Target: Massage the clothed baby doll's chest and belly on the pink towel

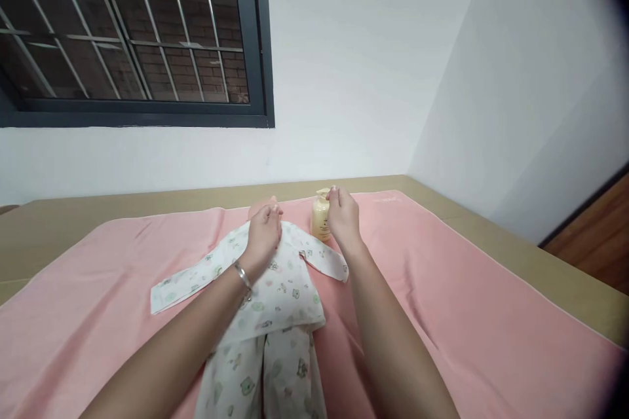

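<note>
A white baby garment (275,301) with small printed figures lies spread on a pink towel (466,301), sleeves out to both sides. A pinkish doll head (260,207) shows just beyond its collar, mostly hidden. My left hand (264,236), a silver bracelet on the wrist, rests on the garment's collar area with fingers curled down. My right hand (343,217) sits on top of a small pale yellow pump bottle (320,218) that stands upright beside the garment, fingers touching the pump head.
The pink towel covers a tan surface (565,275) that runs to white walls at the back and right. A dark barred window (132,33) is up left. Wooden floor (594,236) shows at far right.
</note>
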A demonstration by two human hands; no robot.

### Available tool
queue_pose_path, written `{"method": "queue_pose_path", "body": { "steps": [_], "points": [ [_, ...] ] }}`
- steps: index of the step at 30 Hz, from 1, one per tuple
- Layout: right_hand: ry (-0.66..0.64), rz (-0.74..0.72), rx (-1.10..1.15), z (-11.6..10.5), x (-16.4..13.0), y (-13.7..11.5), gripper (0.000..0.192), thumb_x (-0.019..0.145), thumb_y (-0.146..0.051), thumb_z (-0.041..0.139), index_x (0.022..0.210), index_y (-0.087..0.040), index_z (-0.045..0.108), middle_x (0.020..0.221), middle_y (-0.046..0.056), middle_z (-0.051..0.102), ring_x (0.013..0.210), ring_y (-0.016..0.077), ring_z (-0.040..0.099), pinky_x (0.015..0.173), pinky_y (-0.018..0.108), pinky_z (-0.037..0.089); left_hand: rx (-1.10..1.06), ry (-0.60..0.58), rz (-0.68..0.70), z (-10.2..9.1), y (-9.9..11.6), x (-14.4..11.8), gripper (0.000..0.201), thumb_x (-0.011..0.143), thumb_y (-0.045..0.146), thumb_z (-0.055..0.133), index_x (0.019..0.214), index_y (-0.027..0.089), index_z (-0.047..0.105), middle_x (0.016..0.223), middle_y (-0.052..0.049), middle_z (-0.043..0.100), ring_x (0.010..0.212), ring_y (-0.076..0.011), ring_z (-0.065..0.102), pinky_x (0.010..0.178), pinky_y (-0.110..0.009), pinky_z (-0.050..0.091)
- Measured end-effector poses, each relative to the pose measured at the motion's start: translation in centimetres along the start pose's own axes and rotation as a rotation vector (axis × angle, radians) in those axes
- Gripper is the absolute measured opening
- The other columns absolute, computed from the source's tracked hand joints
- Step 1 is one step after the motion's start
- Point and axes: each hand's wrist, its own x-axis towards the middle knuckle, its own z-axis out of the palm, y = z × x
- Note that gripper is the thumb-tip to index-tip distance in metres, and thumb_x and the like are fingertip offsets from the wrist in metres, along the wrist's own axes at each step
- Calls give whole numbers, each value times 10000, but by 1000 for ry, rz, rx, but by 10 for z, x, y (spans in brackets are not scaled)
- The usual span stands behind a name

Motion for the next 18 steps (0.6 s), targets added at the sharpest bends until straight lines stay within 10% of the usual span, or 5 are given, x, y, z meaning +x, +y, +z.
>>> {"method": "queue_pose_path", "body": {
  "steps": [11,18],
  "points": [
    [236,115,-11,1,4,17,370,1017,-361,252,770,-224,491,792,49,620,754,196,571,690,286,388,-444,-94,-577,69,-8,67,191,926,129,377,752,203,407,458,126,245,294,-37,191,341,-157,111],
    [-12,-28,-185,2,9,22,342,969,-295,324,1142,-185,597,1241,118,589,1204,264,479,1013,400,356,-529,-39,-683,60,-3,93,248,950,264,303,946,162,529,667,-39,586,508,-120,580,427,-199,417]
  ]
}}
